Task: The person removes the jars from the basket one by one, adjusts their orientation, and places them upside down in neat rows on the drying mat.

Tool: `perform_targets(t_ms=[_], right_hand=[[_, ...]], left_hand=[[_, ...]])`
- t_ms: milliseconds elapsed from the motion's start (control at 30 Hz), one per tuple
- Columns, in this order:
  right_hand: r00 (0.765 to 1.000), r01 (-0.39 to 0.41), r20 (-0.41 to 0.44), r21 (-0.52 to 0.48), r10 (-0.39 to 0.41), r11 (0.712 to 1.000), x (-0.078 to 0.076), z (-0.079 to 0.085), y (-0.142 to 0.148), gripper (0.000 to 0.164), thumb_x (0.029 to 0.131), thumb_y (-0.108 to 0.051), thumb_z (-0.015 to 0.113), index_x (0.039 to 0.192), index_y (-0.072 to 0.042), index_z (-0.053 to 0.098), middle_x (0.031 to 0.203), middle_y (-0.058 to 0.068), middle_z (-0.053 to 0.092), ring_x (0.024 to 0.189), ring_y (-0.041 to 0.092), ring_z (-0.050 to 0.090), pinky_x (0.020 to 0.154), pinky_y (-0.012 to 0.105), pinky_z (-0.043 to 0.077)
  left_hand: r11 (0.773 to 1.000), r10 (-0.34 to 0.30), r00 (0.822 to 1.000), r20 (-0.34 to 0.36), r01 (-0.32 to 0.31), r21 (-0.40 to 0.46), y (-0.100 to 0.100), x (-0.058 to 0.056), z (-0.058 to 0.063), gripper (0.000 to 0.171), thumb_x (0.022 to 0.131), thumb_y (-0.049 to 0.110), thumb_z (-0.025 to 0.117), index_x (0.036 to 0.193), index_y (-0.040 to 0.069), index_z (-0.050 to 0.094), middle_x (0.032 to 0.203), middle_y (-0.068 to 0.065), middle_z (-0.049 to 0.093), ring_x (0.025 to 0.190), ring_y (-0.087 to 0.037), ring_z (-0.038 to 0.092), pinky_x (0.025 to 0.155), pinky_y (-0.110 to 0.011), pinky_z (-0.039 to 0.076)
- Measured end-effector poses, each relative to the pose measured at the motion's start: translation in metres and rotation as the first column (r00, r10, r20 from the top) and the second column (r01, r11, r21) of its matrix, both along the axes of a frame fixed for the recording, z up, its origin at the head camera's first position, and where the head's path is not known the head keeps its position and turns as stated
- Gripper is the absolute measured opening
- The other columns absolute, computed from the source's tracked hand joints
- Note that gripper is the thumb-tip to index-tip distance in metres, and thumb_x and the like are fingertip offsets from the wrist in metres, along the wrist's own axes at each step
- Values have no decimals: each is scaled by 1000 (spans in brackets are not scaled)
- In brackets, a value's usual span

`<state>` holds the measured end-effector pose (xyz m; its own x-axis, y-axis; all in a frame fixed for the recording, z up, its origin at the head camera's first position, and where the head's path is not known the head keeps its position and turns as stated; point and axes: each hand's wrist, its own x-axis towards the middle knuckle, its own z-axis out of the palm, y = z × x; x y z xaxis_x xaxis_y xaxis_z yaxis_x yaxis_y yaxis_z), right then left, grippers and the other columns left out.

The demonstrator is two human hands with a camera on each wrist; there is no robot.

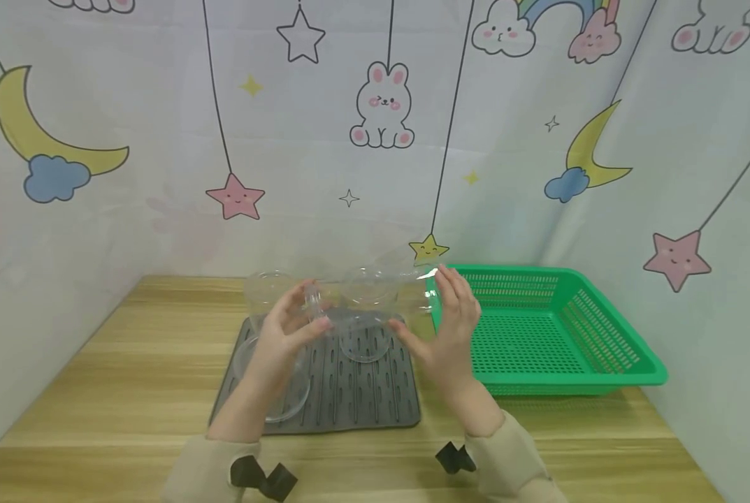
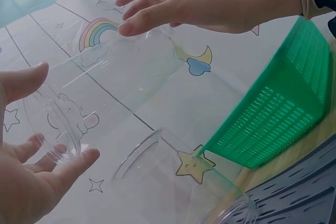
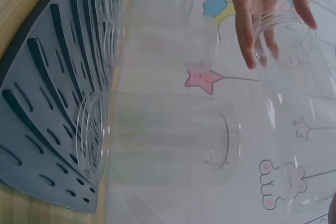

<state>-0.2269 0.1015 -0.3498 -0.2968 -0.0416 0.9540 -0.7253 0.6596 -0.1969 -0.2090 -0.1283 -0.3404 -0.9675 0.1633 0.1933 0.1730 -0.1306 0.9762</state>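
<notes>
A clear, see-through jar lies sideways in the air between both hands, above a grey ridged mat. My left hand grips its left end, thumb and fingers spread round the ringed rim. At the other end, my right hand holds the jar with its fingers over the top and the thumb lower down. More clear jars stand on the mat: one front left, one in the middle, another behind on the left. In the right wrist view, a standing jar has its ringed end against the mat.
To the right of the mat sits a green perforated plastic basket. Mat and basket both rest on a wood-grain table. Behind them hangs a white cloth printed with moons, stars and rabbits.
</notes>
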Motion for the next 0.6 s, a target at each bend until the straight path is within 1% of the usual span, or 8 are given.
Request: perform_targets(t_ms=[67,133,200,267,333,433,533,600], right_hand=[[991,-43,123,-60,50,997,1,0,2,91,88,-64,55,144,4,32,145,22,40,136,36,35,113,55,29],[965,-91,231,-134,121,987,1,1,3,100,85,-69,56,149,2,25,151,21,34,139,38,32,113,58,30],[917,-138,336,-234,213,962,1,2,4,108,80,-71,59,153,-2,18,157,17,28,143,36,29,116,57,29],[844,-197,411,-362,345,911,1,2,4,115,76,-71,64,156,-6,11,162,10,21,148,31,23,120,53,27],[757,-246,439,-495,484,833,1,2,4,121,73,-67,70,157,-9,4,164,6,15,151,28,17,122,50,24],[625,-291,409,-669,665,684,0,2,3,128,70,-61,76,157,-11,-3,165,5,11,151,26,16,123,45,24],[516,-313,336,-782,788,539,-2,1,1,127,69,-55,81,158,-11,1,164,10,15,149,28,23,119,37,34],[459,-322,284,-830,842,455,-4,0,-1,123,71,-51,82,158,-10,5,162,16,18,146,27,31,113,31,41]], left_hand=[[999,3,1000,2,-3,36,0,-1,0,68,94,5,55,153,7,23,157,-13,30,138,-35,40,109,-29,44],[997,3,1000,0,-3,72,0,-1,0,66,95,4,54,153,6,23,160,-13,26,137,-31,42,104,-23,47],[994,2,1000,-1,-2,106,0,-1,1,64,96,5,53,152,4,23,160,-13,24,133,-24,48,102,-21,49],[991,0,1000,-6,1,136,1,-1,1,62,96,5,53,151,2,24,159,-14,26,127,-16,54,101,-23,50],[987,-2,1000,-11,3,159,1,0,1,61,97,6,52,150,0,25,155,-15,32,120,-9,57,100,-24,51],[981,-14,1000,-21,18,193,1,0,0,60,97,5,51,150,-2,24,149,-14,38,122,-9,53,99,-27,53],[978,-23,999,-27,28,206,2,0,-1,60,97,7,52,150,-2,24,146,-12,39,125,-13,49,99,-28,54],[978,-29,999,-33,35,207,3,0,-2,60,97,8,53,149,-1,25,145,-10,40,125,-14,51,98,-28,54]])
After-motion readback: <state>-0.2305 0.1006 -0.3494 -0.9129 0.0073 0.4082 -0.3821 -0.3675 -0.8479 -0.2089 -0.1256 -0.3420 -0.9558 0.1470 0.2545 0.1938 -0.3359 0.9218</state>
